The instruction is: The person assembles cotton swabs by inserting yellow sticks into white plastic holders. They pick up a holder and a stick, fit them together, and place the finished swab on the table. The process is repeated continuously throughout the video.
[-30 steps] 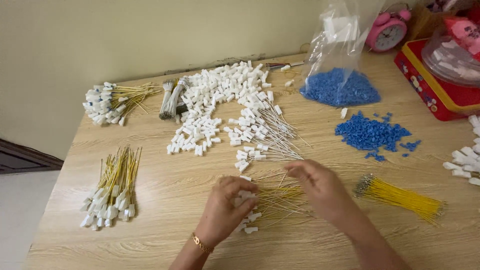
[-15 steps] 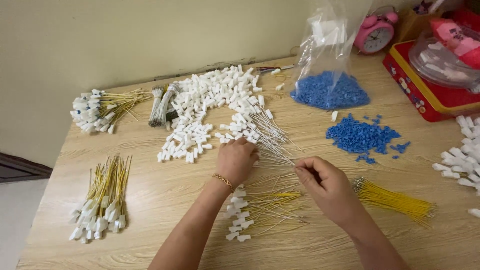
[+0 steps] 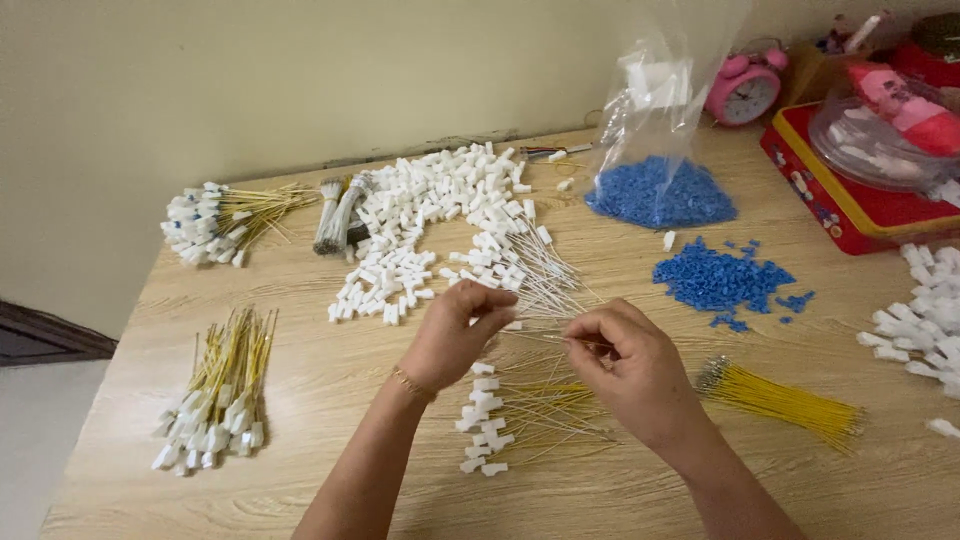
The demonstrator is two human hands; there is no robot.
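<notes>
Thin wire (image 3: pixel 545 338): held taut between both hands above the middle of the wooden table (image 3: pixel 330 480). Left hand (image 3: pixel 455 335): fingertips pinched on the wire's left end, a bracelet at the wrist; whether a white piece sits in the pinch cannot be told. Right hand (image 3: pixel 630 370): thumb and forefinger closed on the wire's right end.

Directly beneath the hands: a loose fan of yellow wires with white end caps (image 3: pixel 510 415), lying flat.
Just beyond the hands: a large scatter of white plastic connectors (image 3: pixel 430 225), some with thin wires attached.
Right of the right hand: a bundle of bare yellow wires (image 3: pixel 785 400).
Further right: a loose heap of small blue pieces (image 3: pixel 720 280); behind it, a clear plastic bag (image 3: pixel 660 130) holding more blue pieces.
Left side: two bundles of capped yellow wires, near bundle (image 3: pixel 220 395) and far bundle (image 3: pixel 225 220).
Far right corner: a pink alarm clock (image 3: pixel 745 90) and a red tin (image 3: pixel 850 195).
</notes>
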